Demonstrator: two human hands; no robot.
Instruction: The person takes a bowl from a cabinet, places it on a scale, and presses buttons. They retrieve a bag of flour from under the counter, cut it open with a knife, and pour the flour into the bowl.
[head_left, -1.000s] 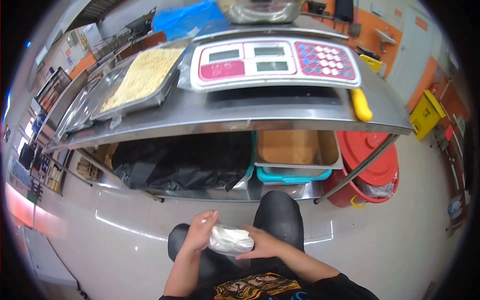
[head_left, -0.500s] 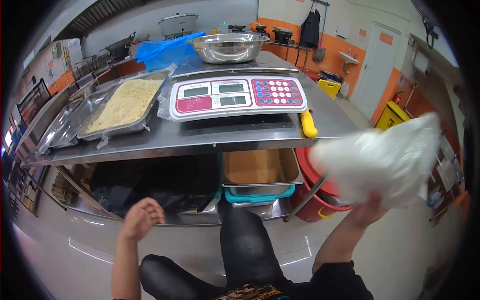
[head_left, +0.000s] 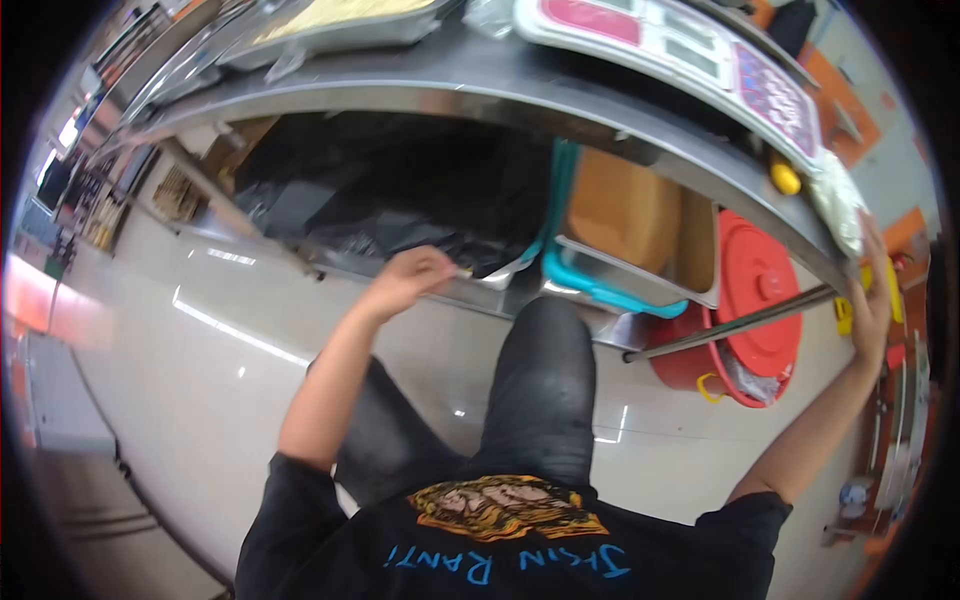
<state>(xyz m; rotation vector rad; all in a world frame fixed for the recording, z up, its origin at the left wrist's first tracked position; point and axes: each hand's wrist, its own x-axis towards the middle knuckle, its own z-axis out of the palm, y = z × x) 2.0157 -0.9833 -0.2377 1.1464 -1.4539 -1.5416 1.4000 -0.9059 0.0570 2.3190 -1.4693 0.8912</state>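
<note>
My left hand (head_left: 408,278) is in front of the lower shelf, its fingers pinched together beside a black plastic sheet (head_left: 400,190). A small pale bit shows at the fingertips, too blurred to name. My right hand (head_left: 872,295) is at the right corner of the steel table (head_left: 470,75), fingers stretched out against a white plastic bag (head_left: 838,200). The bag lies at the table's edge, right of a yellow handle (head_left: 785,178) and the white-and-pink digital scale (head_left: 690,50).
A tray of pale crumbs (head_left: 340,15) sits at the table's back left. Below, a steel pan (head_left: 697,240) holding something brown rests on a teal-rimmed container (head_left: 600,285). A red lidded bin (head_left: 760,285) stands behind the table leg (head_left: 740,325).
The view has tipped down and turned. The white bag, held up in the air by my right hand before, is now at the table's right edge. My left hand's fingers have come together.
</note>
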